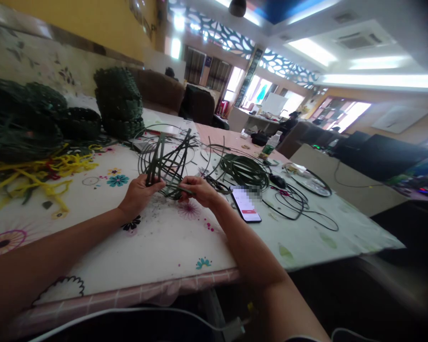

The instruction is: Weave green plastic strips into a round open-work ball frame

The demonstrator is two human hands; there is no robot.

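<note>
A loose weave of dark green strips (169, 164) stands up and fans out over the flowered tablecloth. My left hand (142, 190) grips its left side, the thumb pressed against the strips. At its right side my right hand (196, 189) pinches a green strip between thumb and fingers. The lower part of the weave is partly hidden by my hands. Right of my right hand lies a phone (247, 209) with its screen lit. Behind the phone rests a coil of green strips (244, 170).
Dark green woven baskets (117, 102) and yellow strips (50, 173) occupy the left side. A bottle (271, 144), a black mouse-like object (278, 181) and thin dark loops (299, 202) are on the right. A white cable (128, 309) runs below the table's front edge.
</note>
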